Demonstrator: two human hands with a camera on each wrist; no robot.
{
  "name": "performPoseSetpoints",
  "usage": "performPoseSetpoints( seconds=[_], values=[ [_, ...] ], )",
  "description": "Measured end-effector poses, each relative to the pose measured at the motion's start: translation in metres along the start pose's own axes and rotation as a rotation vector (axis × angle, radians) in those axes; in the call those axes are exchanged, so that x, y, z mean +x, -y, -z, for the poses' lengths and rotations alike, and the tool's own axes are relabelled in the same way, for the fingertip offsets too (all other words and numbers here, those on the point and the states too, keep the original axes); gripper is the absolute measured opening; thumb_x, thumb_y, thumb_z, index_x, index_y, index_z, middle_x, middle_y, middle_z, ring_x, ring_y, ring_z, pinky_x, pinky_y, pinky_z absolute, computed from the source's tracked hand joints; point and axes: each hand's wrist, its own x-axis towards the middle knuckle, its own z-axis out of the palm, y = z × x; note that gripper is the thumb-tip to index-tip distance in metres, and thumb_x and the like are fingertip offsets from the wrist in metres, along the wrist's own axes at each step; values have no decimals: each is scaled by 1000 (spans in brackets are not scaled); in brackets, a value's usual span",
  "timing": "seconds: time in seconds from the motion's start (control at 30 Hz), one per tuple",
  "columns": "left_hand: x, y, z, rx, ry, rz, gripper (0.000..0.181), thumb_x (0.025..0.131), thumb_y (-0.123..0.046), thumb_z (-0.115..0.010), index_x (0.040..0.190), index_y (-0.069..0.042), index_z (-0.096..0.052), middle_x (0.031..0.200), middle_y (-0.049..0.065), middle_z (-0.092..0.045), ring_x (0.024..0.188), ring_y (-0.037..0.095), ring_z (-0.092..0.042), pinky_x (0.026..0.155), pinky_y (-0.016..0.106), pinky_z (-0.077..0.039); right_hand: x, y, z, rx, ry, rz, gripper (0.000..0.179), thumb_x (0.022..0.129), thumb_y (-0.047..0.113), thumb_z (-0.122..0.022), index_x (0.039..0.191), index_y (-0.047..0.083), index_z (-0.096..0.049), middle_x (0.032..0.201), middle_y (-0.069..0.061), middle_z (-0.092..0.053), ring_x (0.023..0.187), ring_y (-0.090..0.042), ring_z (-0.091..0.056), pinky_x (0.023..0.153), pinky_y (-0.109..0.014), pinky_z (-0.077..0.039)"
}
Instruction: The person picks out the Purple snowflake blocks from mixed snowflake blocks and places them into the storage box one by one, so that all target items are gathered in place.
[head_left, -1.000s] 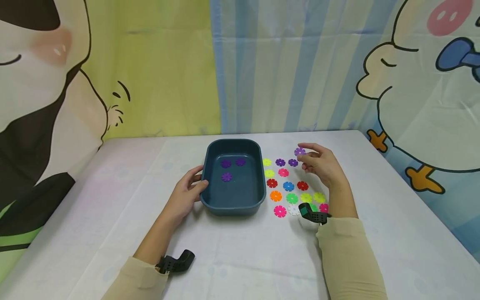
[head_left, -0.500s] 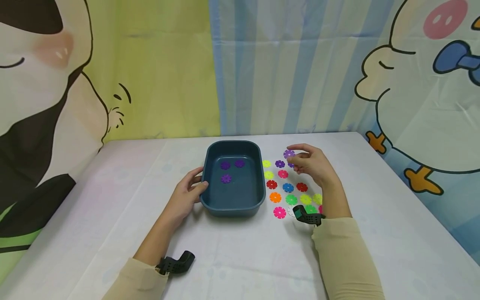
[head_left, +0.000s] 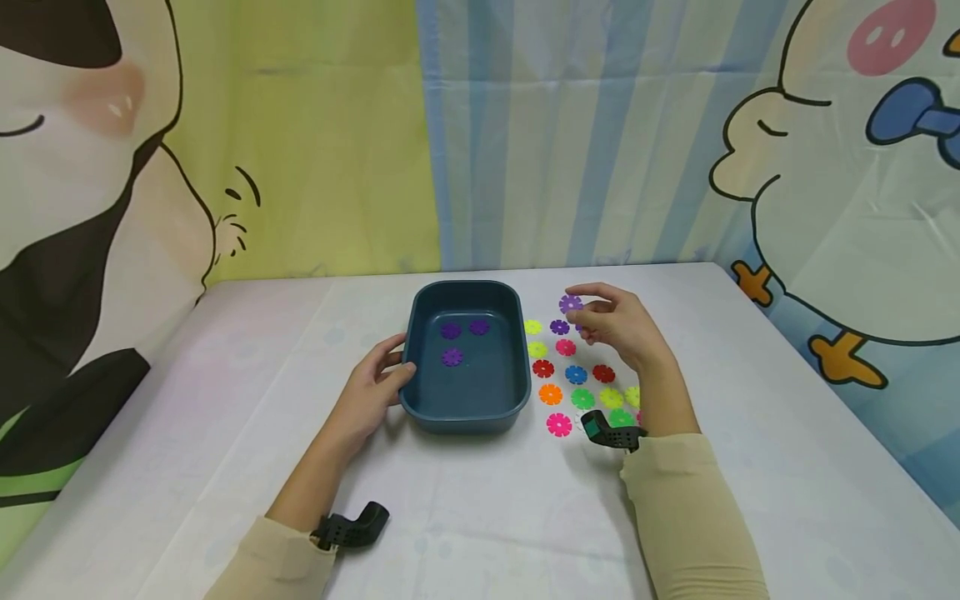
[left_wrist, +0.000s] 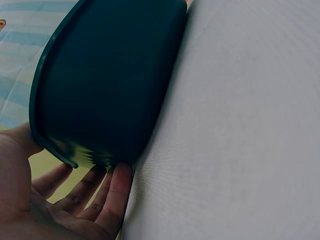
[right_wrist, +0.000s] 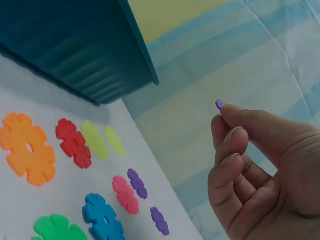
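My right hand [head_left: 621, 327] pinches a purple snowflake-shaped plastic disc [head_left: 570, 303] between thumb and forefinger, raised over the far end of the loose discs. In the right wrist view only a sliver of that purple disc [right_wrist: 219, 104] shows edge-on at the fingertips. A dark teal plastic bin [head_left: 468, 402] stands on the table, with a few purple discs [head_left: 452, 357] lying on its floor. My left hand [head_left: 371, 382] grips the bin's left side, thumb at the rim. Seen from the left wrist, its fingers [left_wrist: 120, 187] lie against the outer wall of the bin [left_wrist: 110, 75].
Right of the bin, several loose discs lie in rough rows on the white tablecloth [head_left: 480, 517], among them an orange disc [head_left: 551, 394], a blue disc [head_left: 576, 375] and a purple disc [head_left: 559, 327]. Some are hidden beneath my right forearm. A printed cartoon curtain [head_left: 525, 150] hangs behind the table.
My right hand has shifted left toward the bin, carrying the purple disc, with most of the movement in the first half second. My left hand and the bin stay in place.
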Motion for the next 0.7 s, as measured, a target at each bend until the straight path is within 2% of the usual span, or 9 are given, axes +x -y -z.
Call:
performPoseSetpoints(
  seconds=[0.27, 0.43, 0.7],
  values=[
    [0, 0, 0, 2, -3, 1, 57, 107, -27, -56, 161, -24, -35, 155, 16, -47, 135, 34, -56, 96, 41, -58, -1, 9, -9, 29, 36, 39, 52, 96, 25, -76, 144, 14, -59, 113, -9, -69, 78, -24, -64, 82, -35, -61],
    [0, 1, 0, -4, 1, -1, 57, 107, -27, -56, 161, -23, -35, 155, 16, -47, 135, 35, -56, 97, 41, -58, -1, 13, -15, 23, 35, 60, 49, 95, 24, -76, 141, 17, -62, 114, -11, -69, 75, -20, -64, 77, -30, -60],
    [0, -1, 0, -5, -5, 0, 57, 107, -26, -56, 161, -22, -35, 155, 17, -47, 135, 35, -56, 95, 40, -59, -2, 21, -27, 62, 68, 88, 48, 96, 23, -76, 141, 17, -62, 116, -13, -65, 78, -25, -66, 79, -31, -61]
  ],
)
